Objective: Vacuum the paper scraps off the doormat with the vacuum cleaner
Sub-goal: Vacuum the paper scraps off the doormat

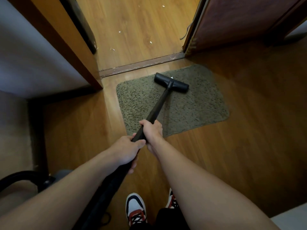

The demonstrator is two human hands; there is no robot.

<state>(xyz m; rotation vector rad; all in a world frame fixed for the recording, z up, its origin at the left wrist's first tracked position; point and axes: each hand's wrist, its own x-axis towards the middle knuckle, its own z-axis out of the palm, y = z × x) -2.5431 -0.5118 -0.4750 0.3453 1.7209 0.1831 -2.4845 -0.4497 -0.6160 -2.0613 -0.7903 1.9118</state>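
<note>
Wooden floor point(249, 146), both hands point(126, 150) point(152, 130) gripping vacuum wand point(159, 103)

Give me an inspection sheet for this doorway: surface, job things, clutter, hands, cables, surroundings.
Surface: wood floor, doormat lying flat by the threshold.
Job's things: vacuum head on the doormat's far part; one paper scrap at its far edge.
Clutter: white scraps on the floor past the threshold.
Hands: left hand and right hand both grip the wand.
Cables: loose cord hangs beside the door.
Surroundings: door stands open, wall at left, shoes below.
</note>
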